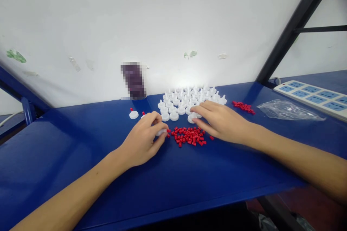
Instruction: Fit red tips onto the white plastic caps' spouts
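Note:
On the blue table [81, 151], my left hand [145, 137] is curled shut round a white plastic cap [162, 132], at the left edge of a pile of small red tubes [189, 136]. My right hand [219, 121] reaches over the pile, its fingers stretched and pinching a white cap [193, 117] at the front of a cluster of several white nozzle caps [189, 99]. A white cap with a red tip [133, 114] stands left of the cluster; another is partly hidden behind my left hand.
A second small heap of red tubes [243, 106] lies right of the cluster. A clear plastic bag [287, 110] and a white power strip [311, 97] lie at the right. A black frame post [292, 29] rises at the right. A blurred dark object [134, 81] stands against the white wall.

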`<state>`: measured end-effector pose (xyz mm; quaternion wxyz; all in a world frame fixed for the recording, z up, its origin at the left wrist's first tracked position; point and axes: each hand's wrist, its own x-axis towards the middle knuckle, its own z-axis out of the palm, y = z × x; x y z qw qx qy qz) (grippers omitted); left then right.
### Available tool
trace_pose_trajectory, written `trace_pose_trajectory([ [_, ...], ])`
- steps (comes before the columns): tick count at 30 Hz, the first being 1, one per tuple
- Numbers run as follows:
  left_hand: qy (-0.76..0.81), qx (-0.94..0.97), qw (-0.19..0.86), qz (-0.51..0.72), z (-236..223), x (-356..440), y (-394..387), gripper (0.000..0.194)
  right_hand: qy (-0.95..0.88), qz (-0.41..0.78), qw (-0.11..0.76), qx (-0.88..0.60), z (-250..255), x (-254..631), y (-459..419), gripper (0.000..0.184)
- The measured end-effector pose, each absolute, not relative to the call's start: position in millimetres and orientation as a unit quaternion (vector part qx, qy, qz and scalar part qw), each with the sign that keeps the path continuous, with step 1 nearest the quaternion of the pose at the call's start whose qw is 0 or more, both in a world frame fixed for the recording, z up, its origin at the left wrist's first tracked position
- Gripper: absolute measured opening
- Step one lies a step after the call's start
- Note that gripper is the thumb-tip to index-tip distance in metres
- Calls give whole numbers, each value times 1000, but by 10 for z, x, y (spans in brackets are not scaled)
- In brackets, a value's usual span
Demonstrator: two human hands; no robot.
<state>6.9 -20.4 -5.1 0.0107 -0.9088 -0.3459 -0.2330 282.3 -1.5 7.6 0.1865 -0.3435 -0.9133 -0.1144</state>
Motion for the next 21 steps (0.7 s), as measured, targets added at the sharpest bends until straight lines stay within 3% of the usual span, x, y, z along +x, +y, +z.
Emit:
trace_pose_trajectory([
  [7,-452,-861,-14,-234,-103,5,-4,15,-897,-69,125,-419,77,2923,166,21],
  [16,-495,-827,70,-257,-149,-77,89,10,-908,-35,137,-394,-11,2902,193,23],
  [21,-476,-808,96,-335,-127,-68,116,17,-910,-42,159,-380,-14,2904,192,21],
])
